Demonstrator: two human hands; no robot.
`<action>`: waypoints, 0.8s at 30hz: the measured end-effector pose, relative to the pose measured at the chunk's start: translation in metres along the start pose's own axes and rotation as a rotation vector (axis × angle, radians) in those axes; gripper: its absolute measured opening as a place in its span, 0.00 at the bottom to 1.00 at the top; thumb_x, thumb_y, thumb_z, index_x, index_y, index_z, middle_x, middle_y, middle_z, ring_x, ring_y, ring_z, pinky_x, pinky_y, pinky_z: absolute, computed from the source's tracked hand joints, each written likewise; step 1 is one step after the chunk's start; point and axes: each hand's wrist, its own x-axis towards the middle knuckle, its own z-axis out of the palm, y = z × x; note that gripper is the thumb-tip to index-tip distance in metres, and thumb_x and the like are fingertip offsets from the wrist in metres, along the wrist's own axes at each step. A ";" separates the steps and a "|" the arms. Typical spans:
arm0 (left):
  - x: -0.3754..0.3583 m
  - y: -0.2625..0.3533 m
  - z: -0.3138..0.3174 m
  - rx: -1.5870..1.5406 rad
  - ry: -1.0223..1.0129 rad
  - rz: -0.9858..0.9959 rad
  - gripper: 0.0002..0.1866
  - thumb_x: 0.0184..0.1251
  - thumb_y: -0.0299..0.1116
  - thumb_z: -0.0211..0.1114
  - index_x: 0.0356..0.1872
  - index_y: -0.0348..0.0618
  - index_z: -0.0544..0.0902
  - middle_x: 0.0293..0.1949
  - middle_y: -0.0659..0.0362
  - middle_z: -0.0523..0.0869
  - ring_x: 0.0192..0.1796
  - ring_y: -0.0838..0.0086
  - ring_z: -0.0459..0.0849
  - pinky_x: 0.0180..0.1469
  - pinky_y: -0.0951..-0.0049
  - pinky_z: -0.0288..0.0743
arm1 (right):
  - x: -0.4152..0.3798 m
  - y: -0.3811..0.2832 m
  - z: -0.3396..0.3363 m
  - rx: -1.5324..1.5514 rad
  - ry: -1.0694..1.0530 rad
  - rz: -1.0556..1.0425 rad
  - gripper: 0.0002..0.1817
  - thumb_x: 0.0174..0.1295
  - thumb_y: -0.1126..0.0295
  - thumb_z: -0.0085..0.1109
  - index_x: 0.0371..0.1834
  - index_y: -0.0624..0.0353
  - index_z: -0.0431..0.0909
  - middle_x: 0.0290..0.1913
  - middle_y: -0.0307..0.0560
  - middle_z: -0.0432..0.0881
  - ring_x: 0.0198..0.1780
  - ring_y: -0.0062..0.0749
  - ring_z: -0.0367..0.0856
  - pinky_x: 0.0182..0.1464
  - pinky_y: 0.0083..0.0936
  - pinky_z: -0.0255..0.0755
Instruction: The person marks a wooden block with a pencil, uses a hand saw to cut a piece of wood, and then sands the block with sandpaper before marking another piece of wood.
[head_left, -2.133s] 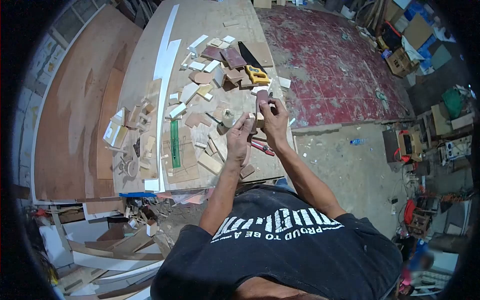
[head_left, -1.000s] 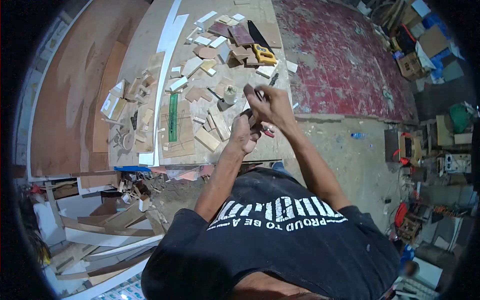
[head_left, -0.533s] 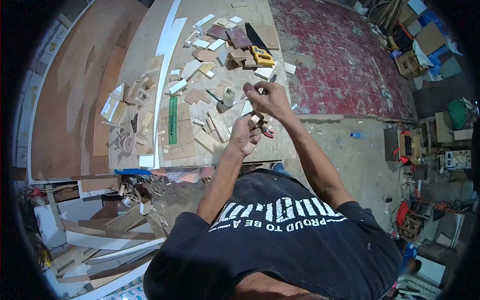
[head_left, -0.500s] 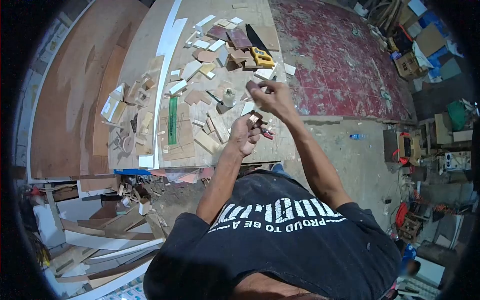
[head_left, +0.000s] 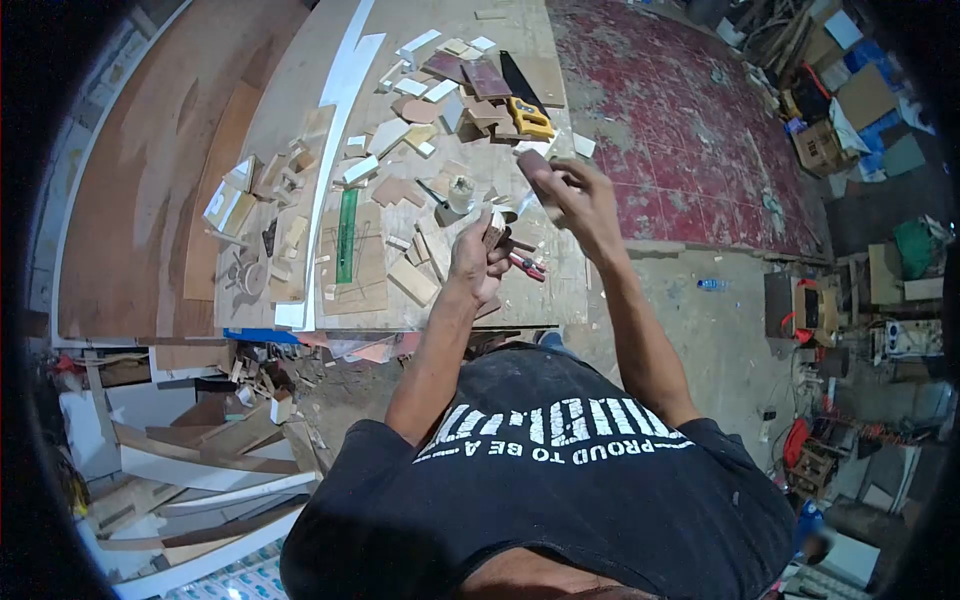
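Holding the block (head_left: 496,231) in my left grip (head_left: 475,264), I have it above the near right part of the desk (head_left: 566,292), to the near side of the jar (head_left: 461,193). My thumb and fingers are closed around it, and its pale end shows at the far side. I judge it to be light, stiff and dry wood, not slippery, but perhaps its corners can chip. The best hold, I think, is on its long sides, with the end left free.

My right grip (head_left: 583,200) pinches the brown strip (head_left: 533,165), which looks light and rather stiff; how rough its face is, I cannot tell. It would be best taken at its near part, as now.

Compared with half a second ago, my right grip has gone further right, so the two are more widely apart. The red tool (head_left: 527,266) is now less covered by my left grip. The saw (head_left: 528,117) stays on the far pile.
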 end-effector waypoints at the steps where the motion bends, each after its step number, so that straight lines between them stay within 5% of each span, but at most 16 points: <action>1: -0.002 0.003 -0.002 -0.014 -0.028 -0.032 0.15 0.74 0.47 0.53 0.42 0.47 0.79 0.25 0.67 0.76 0.17 0.88 0.62 0.13 0.86 0.50 | -0.014 -0.010 -0.005 -0.002 -0.014 -0.021 0.21 0.57 0.58 0.68 0.44 0.67 0.84 0.23 0.42 0.81 0.25 0.18 0.77 0.28 0.20 0.71; 3: 0.003 -0.001 -0.005 -0.046 -0.144 -0.033 0.14 0.74 0.44 0.53 0.45 0.47 0.80 0.26 0.66 0.77 0.17 0.87 0.65 0.13 0.84 0.54 | -0.034 0.010 -0.001 -0.106 -0.133 -0.130 0.19 0.56 0.61 0.69 0.44 0.67 0.84 0.22 0.39 0.80 0.24 0.16 0.76 0.28 0.18 0.70; 5: 0.000 -0.008 0.022 -0.031 0.160 0.036 0.09 0.71 0.37 0.51 0.38 0.48 0.78 0.21 0.69 0.71 0.14 0.84 0.60 0.13 0.81 0.49 | -0.043 0.008 0.014 -0.184 -0.122 -0.372 0.19 0.57 0.61 0.67 0.42 0.67 0.84 0.22 0.48 0.81 0.24 0.24 0.78 0.27 0.26 0.70; 9: -0.015 -0.029 0.013 0.222 0.051 -0.108 0.07 0.70 0.33 0.52 0.38 0.45 0.77 0.22 0.68 0.69 0.19 0.83 0.63 0.16 0.80 0.56 | 0.004 0.021 0.026 -0.362 -0.226 -0.144 0.26 0.58 0.51 0.62 0.37 0.70 0.83 0.22 0.59 0.80 0.24 0.37 0.81 0.31 0.32 0.74; 11: -0.017 -0.028 0.017 0.127 -0.018 -0.144 0.07 0.72 0.35 0.53 0.36 0.44 0.75 0.21 0.67 0.67 0.21 0.82 0.62 0.18 0.82 0.54 | 0.011 0.025 0.026 -0.286 -0.087 -0.194 0.23 0.59 0.54 0.63 0.39 0.68 0.84 0.25 0.53 0.82 0.24 0.32 0.80 0.28 0.30 0.73; 14: -0.007 -0.011 -0.001 -0.192 -0.114 -0.008 0.13 0.78 0.40 0.51 0.40 0.41 0.77 0.26 0.63 0.73 0.24 0.79 0.68 0.22 0.81 0.61 | 0.002 0.010 -0.002 0.191 0.078 0.086 0.17 0.62 0.62 0.63 0.47 0.63 0.82 0.32 0.40 0.82 0.29 0.19 0.76 0.27 0.18 0.69; 15: -0.011 -0.010 -0.001 -0.192 -0.103 0.005 0.13 0.78 0.40 0.51 0.40 0.41 0.77 0.26 0.63 0.73 0.24 0.79 0.68 0.22 0.81 0.61 | -0.003 0.017 -0.008 0.236 0.056 0.111 0.18 0.63 0.62 0.61 0.52 0.61 0.80 0.38 0.42 0.82 0.33 0.20 0.77 0.30 0.17 0.68; 18: -0.002 -0.018 -0.010 -0.171 -0.091 0.143 0.17 0.78 0.42 0.51 0.52 0.38 0.77 0.36 0.59 0.81 0.35 0.76 0.79 0.35 0.77 0.72 | -0.035 0.022 0.005 0.221 0.083 0.066 0.18 0.64 0.62 0.62 0.51 0.65 0.79 0.32 0.43 0.81 0.31 0.21 0.78 0.30 0.19 0.71; 20: -0.008 -0.014 0.011 -0.113 -0.075 0.221 0.18 0.78 0.43 0.51 0.52 0.38 0.77 0.37 0.59 0.82 0.36 0.76 0.80 0.36 0.76 0.73 | -0.067 0.021 0.034 0.106 0.170 -0.124 0.19 0.65 0.64 0.62 0.54 0.64 0.75 0.32 0.45 0.82 0.32 0.22 0.79 0.32 0.20 0.73; 24: -0.011 -0.020 0.018 0.147 -0.137 0.359 0.17 0.78 0.43 0.53 0.53 0.40 0.76 0.43 0.60 0.82 0.43 0.76 0.81 0.46 0.75 0.76 | -0.066 0.026 0.047 0.235 0.246 -0.147 0.18 0.66 0.65 0.62 0.53 0.64 0.75 0.31 0.43 0.80 0.29 0.20 0.78 0.31 0.20 0.73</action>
